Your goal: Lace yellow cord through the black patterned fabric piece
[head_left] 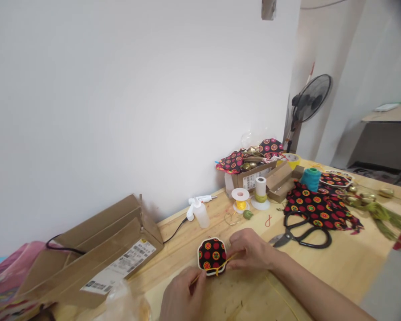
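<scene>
On the wooden table lies a small padded piece (212, 255) of black fabric with red and yellow flower dots and a white edge. A yellow cord (217, 269) crosses its lower edge, with a small knot or loop there. My left hand (183, 292) pinches one end of the cord at the lower left of the piece. My right hand (249, 249) pinches the cord on the other side, its fingers by the right edge of the piece. Both hands are closed, and the fingertips are partly hidden.
Black-handled scissors (302, 236) lie right of my right hand, beside patterned cloth (314, 205) and a teal thread cone (310, 179). Behind stand a yellow cord spool (240, 200), a green cord spool (260, 196) and a white bottle (201, 214). An open cardboard box (96, 254) is at left.
</scene>
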### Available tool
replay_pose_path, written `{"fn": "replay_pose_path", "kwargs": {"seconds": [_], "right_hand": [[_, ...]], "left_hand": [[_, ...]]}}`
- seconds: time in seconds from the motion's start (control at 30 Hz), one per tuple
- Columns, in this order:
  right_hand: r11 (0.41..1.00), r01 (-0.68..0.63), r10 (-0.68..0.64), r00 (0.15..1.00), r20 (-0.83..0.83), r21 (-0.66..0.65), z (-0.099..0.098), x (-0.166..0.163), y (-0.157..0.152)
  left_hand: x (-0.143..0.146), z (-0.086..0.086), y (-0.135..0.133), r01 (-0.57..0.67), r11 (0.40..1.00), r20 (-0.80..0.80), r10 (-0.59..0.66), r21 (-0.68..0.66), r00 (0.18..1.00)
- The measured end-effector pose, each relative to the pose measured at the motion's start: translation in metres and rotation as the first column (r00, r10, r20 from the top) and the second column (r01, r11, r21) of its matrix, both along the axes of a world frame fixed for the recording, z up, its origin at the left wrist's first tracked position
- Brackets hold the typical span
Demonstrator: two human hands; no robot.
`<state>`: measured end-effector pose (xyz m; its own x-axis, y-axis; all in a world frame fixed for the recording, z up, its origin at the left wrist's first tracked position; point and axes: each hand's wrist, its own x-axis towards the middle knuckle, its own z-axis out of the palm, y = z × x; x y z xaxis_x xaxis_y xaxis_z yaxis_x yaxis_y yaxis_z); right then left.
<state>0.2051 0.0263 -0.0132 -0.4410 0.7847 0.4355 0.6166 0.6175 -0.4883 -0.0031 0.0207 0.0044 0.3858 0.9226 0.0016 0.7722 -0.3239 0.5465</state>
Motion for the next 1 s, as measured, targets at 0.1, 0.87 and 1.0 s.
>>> {"fn": "replay_pose_path", "kwargs": {"seconds": [0.1, 0.87, 1.0], "right_hand": [[1.000, -0.004, 0.004, 1.000, 0.022, 0.010, -0.001, -0.005, -0.001], [0.999, 0.027, -0.027, 1.000, 0.008, 0.017, -0.004, -0.012, 0.004], [0.998, 0.050, -0.052, 0.998, -0.040, -0.033, 0.013, -0.011, -0.005]], "left_hand": [[0.001, -0.004, 0.001, 0.033, 0.996, 0.021, -0.035, 0.078, 0.999], [0.006, -0.013, -0.003, 0.128, 0.990, 0.163, -0.137, 0.064, 0.977], [0.009, -0.013, -0.005, 0.124, 0.992, 0.142, -0.126, 0.027, 0.982]]}}
